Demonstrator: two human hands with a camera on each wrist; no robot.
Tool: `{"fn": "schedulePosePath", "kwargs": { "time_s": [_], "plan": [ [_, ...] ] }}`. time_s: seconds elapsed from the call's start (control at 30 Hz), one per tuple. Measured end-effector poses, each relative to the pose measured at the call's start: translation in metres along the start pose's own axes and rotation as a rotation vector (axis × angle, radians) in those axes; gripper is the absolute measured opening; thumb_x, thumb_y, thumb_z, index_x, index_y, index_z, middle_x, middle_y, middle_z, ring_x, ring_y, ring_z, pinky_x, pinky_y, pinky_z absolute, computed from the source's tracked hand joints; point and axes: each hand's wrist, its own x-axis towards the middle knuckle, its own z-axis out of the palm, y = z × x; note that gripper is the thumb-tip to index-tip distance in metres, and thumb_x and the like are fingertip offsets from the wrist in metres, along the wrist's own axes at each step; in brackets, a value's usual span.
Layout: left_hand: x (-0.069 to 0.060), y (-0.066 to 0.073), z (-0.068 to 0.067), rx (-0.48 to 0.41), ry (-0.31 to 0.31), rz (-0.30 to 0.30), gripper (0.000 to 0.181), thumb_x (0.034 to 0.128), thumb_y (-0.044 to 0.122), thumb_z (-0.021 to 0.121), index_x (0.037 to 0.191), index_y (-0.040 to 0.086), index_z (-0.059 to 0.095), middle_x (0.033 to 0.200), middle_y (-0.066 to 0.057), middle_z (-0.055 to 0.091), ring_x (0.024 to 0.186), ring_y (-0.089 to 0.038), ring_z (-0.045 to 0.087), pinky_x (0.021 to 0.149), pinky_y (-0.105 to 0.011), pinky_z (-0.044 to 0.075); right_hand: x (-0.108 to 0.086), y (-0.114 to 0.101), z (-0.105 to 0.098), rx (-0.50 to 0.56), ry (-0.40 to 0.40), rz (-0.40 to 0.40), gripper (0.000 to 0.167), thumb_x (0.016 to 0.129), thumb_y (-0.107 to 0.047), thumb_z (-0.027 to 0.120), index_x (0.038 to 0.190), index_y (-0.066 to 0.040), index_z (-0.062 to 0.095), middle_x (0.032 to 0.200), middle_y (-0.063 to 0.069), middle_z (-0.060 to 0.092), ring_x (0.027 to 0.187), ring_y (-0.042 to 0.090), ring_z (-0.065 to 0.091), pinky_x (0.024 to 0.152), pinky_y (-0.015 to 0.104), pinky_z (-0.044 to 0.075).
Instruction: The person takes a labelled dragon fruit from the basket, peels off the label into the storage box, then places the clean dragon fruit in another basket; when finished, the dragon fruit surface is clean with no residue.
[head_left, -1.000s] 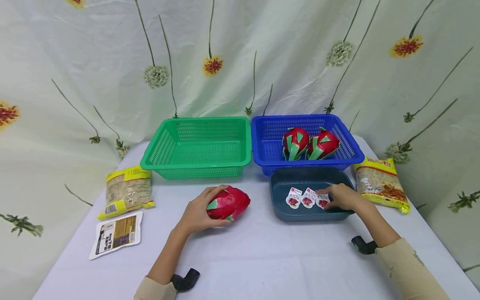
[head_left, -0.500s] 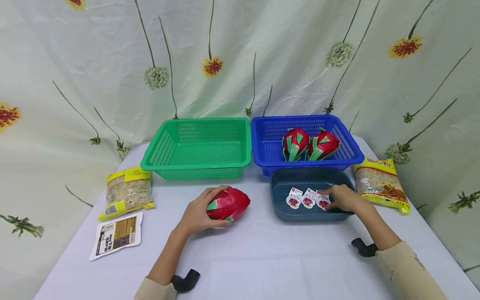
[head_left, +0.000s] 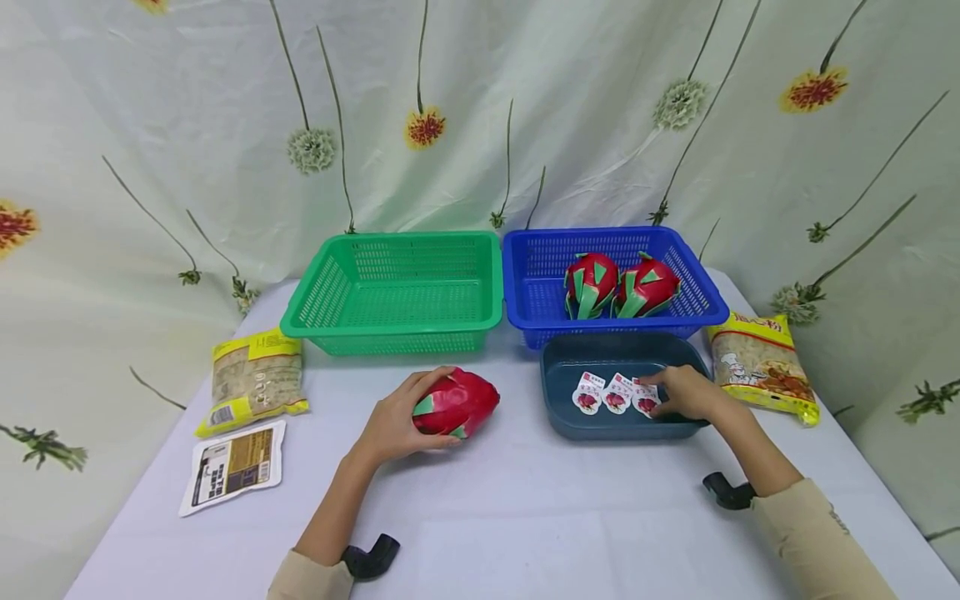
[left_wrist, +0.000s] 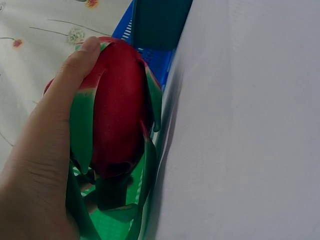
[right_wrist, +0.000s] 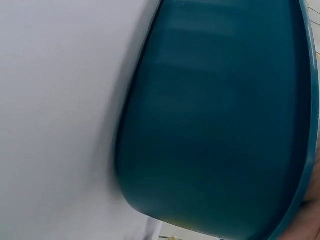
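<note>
In the head view my left hand grips a red dragon fruit with green leaf scales, on the white tablecloth. The left wrist view shows the thumb along one side of this fruit; most other fingers are hidden behind it. My right hand reaches into a dark teal tray. Its finger and thumb pinch the rightmost dragon fruit label. Beside that lie two similar labels, a middle label and a left label. The tray wall hides most of the right hand in the right wrist view.
Behind stand a green basket and a blue basket, the latter with two dragon fruits inside. Yellow bags lie at left and right. A flat white-and-brown packet is at the left. A flowered curtain hangs behind.
</note>
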Motion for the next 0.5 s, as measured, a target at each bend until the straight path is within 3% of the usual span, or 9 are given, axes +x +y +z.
{"fn": "schedulePosePath", "kwargs": {
  "time_s": [0.03, 0.13, 0.2, 0.27, 0.43, 0.5],
  "plan": [
    [0.000, 0.000, -0.001, 0.000, -0.010, -0.013, 0.090, 0.0620, 0.064, 0.072, 0.139, 0.043, 0.031, 0.126, 0.006, 0.046, 0.109, -0.021, 0.052, 0.074, -0.040, 0.053, 0.000, 0.000, -0.001, -0.007, 0.017, -0.015, 0.052, 0.075, -0.018, 0.076, 0.121, 0.000, 0.060, 0.099, 0.025, 0.063, 0.073, 0.021, 0.053, 0.074, 0.040, 0.052],
    [0.001, 0.003, -0.003, -0.009, -0.045, -0.051, 0.091, 0.0621, 0.067, 0.071, 0.139, 0.045, 0.028, 0.127, 0.006, 0.045, 0.110, -0.022, 0.050, 0.075, -0.041, 0.052, -0.001, 0.000, -0.006, 0.031, 0.086, -0.042, 0.050, 0.076, -0.018, 0.076, 0.120, 0.001, 0.060, 0.071, 0.013, 0.061, 0.060, 0.018, 0.049, 0.059, 0.031, 0.049],
    [0.003, 0.004, -0.005, -0.025, -0.070, -0.078, 0.091, 0.0620, 0.067, 0.070, 0.140, 0.047, 0.027, 0.127, 0.006, 0.045, 0.111, -0.021, 0.049, 0.075, -0.040, 0.052, -0.003, 0.000, -0.014, 0.066, 0.182, -0.060, 0.048, 0.077, -0.018, 0.075, 0.118, 0.002, 0.061, 0.058, 0.005, 0.050, 0.053, 0.016, 0.044, 0.049, 0.027, 0.040],
    [0.005, 0.006, -0.007, -0.053, -0.094, -0.099, 0.092, 0.0624, 0.066, 0.071, 0.140, 0.046, 0.026, 0.128, 0.005, 0.044, 0.112, -0.021, 0.048, 0.075, -0.039, 0.052, -0.006, 0.000, -0.026, 0.109, 0.320, -0.059, 0.044, 0.078, -0.018, 0.074, 0.116, 0.001, 0.062, 0.056, 0.001, 0.045, 0.051, 0.016, 0.041, 0.044, 0.024, 0.034],
    [0.012, 0.008, -0.013, -0.097, -0.152, -0.142, 0.093, 0.0633, 0.062, 0.073, 0.141, 0.044, 0.026, 0.127, 0.002, 0.045, 0.112, -0.021, 0.046, 0.073, -0.035, 0.052, -0.007, 0.004, -0.061, 0.146, 0.749, -0.012, 0.038, 0.083, -0.020, 0.070, 0.116, -0.003, 0.063, 0.073, 0.010, 0.055, 0.067, 0.025, 0.048, 0.053, 0.031, 0.039],
    [0.014, 0.010, -0.016, -0.075, -0.165, -0.145, 0.092, 0.0630, 0.062, 0.074, 0.141, 0.044, 0.027, 0.126, 0.000, 0.046, 0.111, -0.021, 0.046, 0.073, -0.034, 0.052, -0.005, 0.009, -0.073, 0.151, 0.831, 0.018, 0.043, 0.085, -0.023, 0.067, 0.123, -0.004, 0.059, 0.090, 0.018, 0.056, 0.081, 0.033, 0.050, 0.064, 0.041, 0.043]
  ]
}}
